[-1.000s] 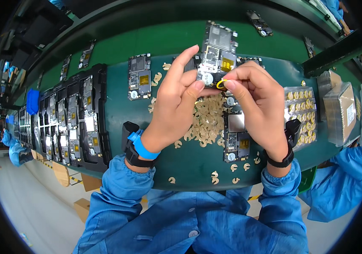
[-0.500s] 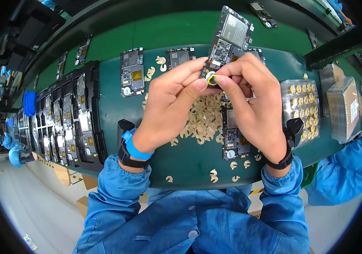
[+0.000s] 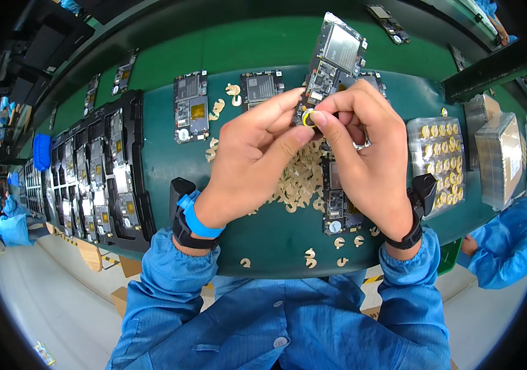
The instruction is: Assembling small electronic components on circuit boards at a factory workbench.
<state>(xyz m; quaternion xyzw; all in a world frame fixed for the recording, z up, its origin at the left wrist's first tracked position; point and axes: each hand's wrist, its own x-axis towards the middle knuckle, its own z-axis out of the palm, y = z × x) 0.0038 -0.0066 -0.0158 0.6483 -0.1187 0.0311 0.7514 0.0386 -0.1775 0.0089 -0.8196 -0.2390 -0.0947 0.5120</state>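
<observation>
Green matting covers the counter [image 3: 171, 166], which curves across the view with a dark rail behind it and a pale floor below. Both hands are raised together over its middle, holding a circuit board [image 3: 332, 55] that tilts up and away from the person. The left hand [image 3: 248, 157] pinches the board's lower edge between thumb and forefinger, and the right hand [image 3: 365, 154] presses a small yellow ring [image 3: 308, 118] against the same lower corner with its thumb tip, its fingers curled behind the board. Each wrist carries a black band with a box-shaped unit; the left one also has a blue strap [image 3: 197, 217]. Under the hands lies a heap of beige paper tabs [image 3: 303, 179], with loose ones scattered toward the near edge. A second board [image 3: 336, 206] lies flat beside the heap, and two more boards [image 3: 190, 106] lie further back on the left. A black tray [image 3: 112, 169] filled with boards in rows stands at the left end. On the right sits a clear plastic tray of yellow rings [image 3: 439, 160], and just beyond it a stack of clear wrapped packs [image 3: 501, 157] next to a brown carton. Another person's blue sleeve [image 3: 507, 243] shows at the lower right.
</observation>
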